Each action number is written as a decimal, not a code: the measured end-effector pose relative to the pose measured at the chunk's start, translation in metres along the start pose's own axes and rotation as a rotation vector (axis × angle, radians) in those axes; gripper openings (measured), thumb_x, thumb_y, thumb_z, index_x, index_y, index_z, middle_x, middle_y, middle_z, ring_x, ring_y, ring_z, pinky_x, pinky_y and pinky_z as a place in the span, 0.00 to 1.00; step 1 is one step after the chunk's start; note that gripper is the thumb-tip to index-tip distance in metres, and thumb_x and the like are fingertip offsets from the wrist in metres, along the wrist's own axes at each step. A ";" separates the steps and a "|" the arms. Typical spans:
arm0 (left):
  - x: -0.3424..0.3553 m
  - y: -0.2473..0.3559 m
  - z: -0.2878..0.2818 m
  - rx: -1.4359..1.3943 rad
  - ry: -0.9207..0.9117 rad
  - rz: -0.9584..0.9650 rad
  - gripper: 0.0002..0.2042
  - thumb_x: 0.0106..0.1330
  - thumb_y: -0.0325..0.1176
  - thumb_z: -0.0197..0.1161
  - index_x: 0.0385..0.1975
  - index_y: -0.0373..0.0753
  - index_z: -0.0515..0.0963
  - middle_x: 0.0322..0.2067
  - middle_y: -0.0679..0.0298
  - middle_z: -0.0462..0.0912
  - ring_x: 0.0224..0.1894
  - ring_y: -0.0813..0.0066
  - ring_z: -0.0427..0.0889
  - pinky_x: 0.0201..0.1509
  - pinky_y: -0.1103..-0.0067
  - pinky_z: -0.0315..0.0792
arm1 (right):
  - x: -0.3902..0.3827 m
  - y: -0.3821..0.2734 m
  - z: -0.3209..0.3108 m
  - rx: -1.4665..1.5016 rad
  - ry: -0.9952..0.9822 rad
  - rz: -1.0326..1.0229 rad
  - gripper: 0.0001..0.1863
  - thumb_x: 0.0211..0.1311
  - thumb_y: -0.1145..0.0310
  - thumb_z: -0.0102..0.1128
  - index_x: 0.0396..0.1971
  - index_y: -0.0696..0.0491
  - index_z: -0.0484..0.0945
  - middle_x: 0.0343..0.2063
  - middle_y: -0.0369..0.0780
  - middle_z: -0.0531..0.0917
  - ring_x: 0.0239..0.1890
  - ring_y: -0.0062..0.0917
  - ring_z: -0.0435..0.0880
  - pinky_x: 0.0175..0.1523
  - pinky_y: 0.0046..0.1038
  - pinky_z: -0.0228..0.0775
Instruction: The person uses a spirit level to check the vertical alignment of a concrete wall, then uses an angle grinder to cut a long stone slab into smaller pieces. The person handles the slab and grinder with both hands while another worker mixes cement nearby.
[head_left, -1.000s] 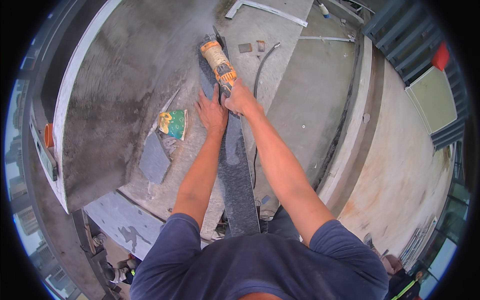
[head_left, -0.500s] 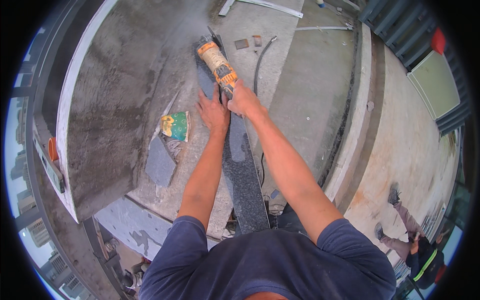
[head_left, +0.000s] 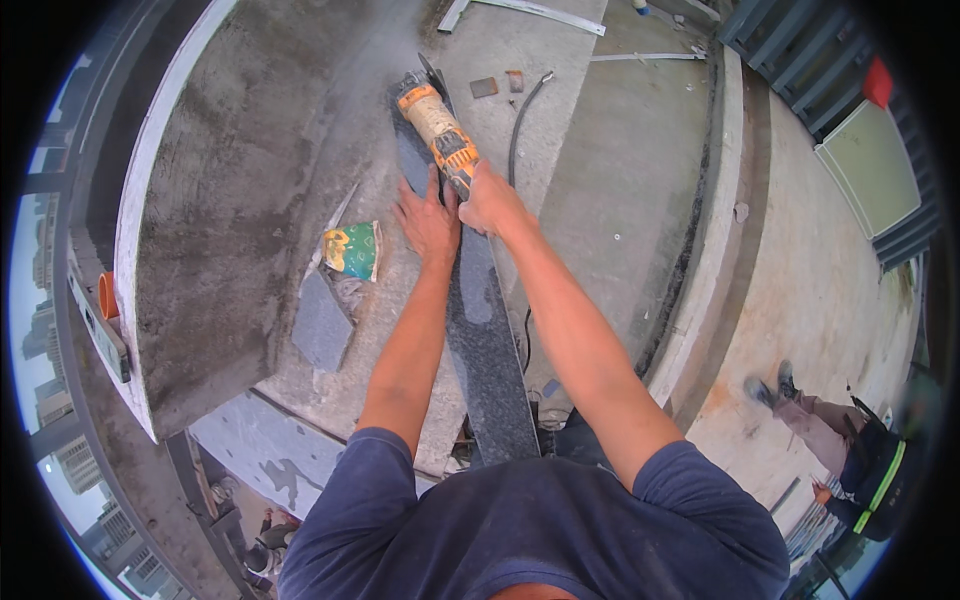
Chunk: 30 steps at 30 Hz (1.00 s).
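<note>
My right hand (head_left: 491, 200) is wrapped round the rear of an orange and grey angle grinder (head_left: 434, 120), whose body carries a tan wrapping. The grinder's disc (head_left: 431, 72) stands upright at the far end of a long, narrow dark stone strip (head_left: 490, 375). Fingers spread, my left hand (head_left: 430, 222) presses on the strip just behind the tool, its fingertips close to the grinder body. Beneath my arms the strip runs back toward my body. Pale dust hangs beside the disc, and where disc and stone meet is hard to make out.
Left of the strip lie a green and yellow packet (head_left: 353, 250) and a grey stone offcut (head_left: 323, 325). A black cable (head_left: 516, 130) curves to the right, near small brown pieces (head_left: 484, 87). A concrete wall (head_left: 215, 220) rises at left; another person (head_left: 850, 440) stands at lower right.
The grinder and both my hands stay almost in place. The dust by the disc looks thinner. At lower right the other person has shifted, bringing their feet closer together.
</note>
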<state>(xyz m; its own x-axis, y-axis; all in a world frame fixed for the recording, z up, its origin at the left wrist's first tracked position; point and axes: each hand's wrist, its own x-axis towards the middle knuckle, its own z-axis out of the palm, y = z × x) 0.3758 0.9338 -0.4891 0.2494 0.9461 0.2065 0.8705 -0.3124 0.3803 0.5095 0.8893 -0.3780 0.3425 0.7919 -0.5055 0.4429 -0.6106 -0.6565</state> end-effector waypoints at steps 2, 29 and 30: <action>0.000 0.000 0.000 0.004 0.003 -0.002 0.27 0.81 0.54 0.61 0.77 0.57 0.77 0.78 0.37 0.65 0.81 0.42 0.65 0.86 0.46 0.53 | -0.009 0.005 -0.001 -0.022 -0.005 -0.005 0.38 0.64 0.69 0.71 0.71 0.66 0.66 0.57 0.62 0.87 0.64 0.55 0.87 0.67 0.49 0.80; 0.002 -0.003 -0.002 -0.005 0.004 0.003 0.27 0.81 0.53 0.61 0.78 0.56 0.77 0.78 0.37 0.65 0.81 0.40 0.65 0.86 0.45 0.53 | 0.001 0.000 0.001 -0.093 0.025 -0.048 0.44 0.65 0.72 0.67 0.76 0.72 0.57 0.41 0.59 0.91 0.39 0.46 0.95 0.40 0.42 0.86; 0.001 -0.004 -0.002 -0.004 0.014 0.007 0.27 0.81 0.53 0.61 0.78 0.56 0.77 0.78 0.37 0.65 0.80 0.40 0.66 0.86 0.45 0.54 | -0.001 0.003 0.004 -0.108 0.035 -0.060 0.45 0.64 0.73 0.67 0.77 0.72 0.56 0.44 0.61 0.90 0.43 0.48 0.94 0.45 0.43 0.86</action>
<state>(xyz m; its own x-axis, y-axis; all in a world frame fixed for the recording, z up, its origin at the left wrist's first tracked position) 0.3718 0.9362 -0.4888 0.2494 0.9428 0.2213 0.8673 -0.3191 0.3820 0.5075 0.8865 -0.3818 0.3405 0.8277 -0.4460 0.5492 -0.5601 -0.6202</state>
